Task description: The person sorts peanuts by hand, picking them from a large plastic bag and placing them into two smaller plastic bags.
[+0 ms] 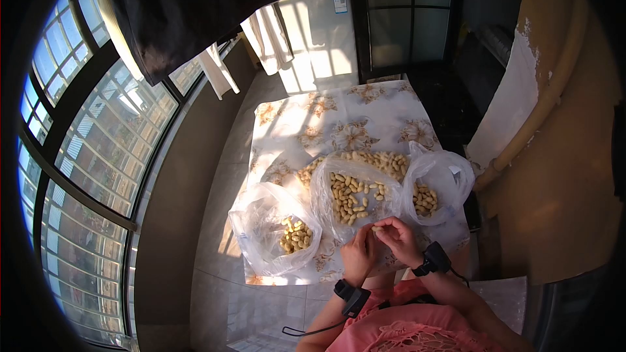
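At the table's near edge, my left hand and my right hand are held close together with fingers pinched. Between the fingertips is a small pale piece that looks like a peanut. Just beyond my hands lies an open clear plastic bag with many unshelled peanuts. To the left, another clear bag holds a smaller heap of peanuts. A third bag on the right has peanuts inside.
A flowered cloth covers the table. Barred windows run along the left. Dark clothing and white cloths hang above. Behind the table stand a white appliance and a dark-framed glass door. A pipe runs down the right wall.
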Available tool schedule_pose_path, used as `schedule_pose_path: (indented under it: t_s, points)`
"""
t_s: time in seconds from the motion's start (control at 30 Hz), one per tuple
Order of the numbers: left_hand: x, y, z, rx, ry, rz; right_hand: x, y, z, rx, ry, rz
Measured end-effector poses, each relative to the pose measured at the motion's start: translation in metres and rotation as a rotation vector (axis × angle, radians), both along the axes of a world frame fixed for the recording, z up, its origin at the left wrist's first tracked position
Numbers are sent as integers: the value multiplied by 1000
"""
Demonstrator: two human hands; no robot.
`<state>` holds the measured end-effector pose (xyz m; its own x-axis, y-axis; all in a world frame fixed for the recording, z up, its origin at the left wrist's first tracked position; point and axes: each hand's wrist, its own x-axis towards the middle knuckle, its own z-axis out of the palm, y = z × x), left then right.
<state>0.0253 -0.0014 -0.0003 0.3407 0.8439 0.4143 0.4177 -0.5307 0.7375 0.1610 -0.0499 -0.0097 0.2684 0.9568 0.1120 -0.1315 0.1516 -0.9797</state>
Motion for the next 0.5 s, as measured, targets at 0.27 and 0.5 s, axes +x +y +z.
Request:
schedule_pose_path:
  t_s: [0.27, 0.5]
  points:
    - [0, 1, -4, -1, 11, 5, -1, 1, -1, 20, 25, 7]
    - [0, 0, -2, -11, 11, 10, 0, 0, 1, 9, 5, 1]
